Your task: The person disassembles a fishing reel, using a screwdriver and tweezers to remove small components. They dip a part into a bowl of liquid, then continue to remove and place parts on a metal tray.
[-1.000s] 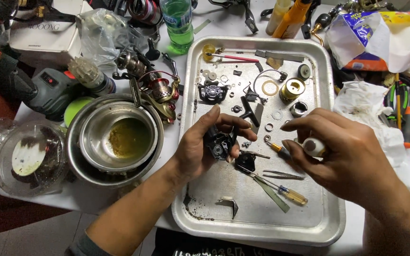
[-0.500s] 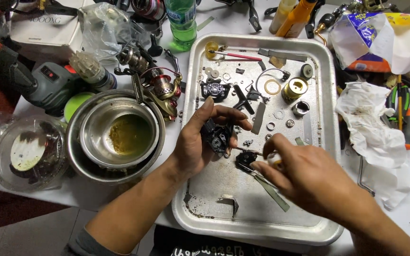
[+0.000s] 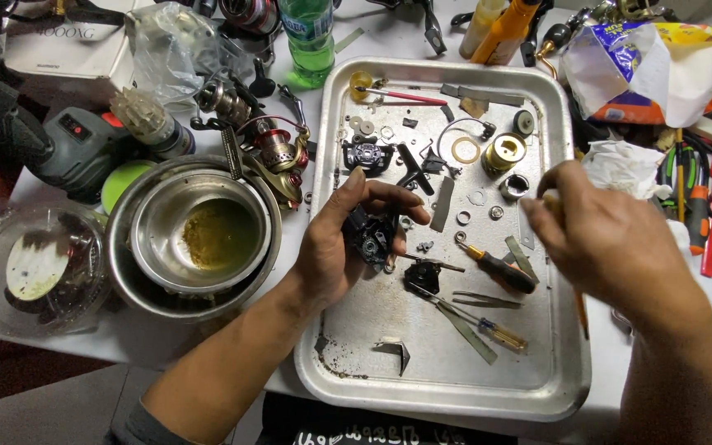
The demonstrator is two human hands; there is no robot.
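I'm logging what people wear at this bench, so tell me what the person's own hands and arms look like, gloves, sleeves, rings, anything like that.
Both hands are bare, with no gloves. The left hand shows no ring or watch, and its forearm is uncovered up to a dark grey sleeve edge near the elbow. The right hand and its forearm are also uncovered; no sleeve, band or marking shows on that side.

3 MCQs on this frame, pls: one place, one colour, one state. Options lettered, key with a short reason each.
1. Where is the gold spool?
A. in the metal tray
B. in the steel bowl
C. on the floor

2. Colour of the bottle above the tray?
A. red
B. green
C. white

3. What is the left hand doing?
A. resting flat and empty
B. gripping a black reel body
C. holding the bottle

Key: 1 A, it sits among parts at the tray's upper right; 2 B, clear green plastic; 3 B, fingers curl round it.
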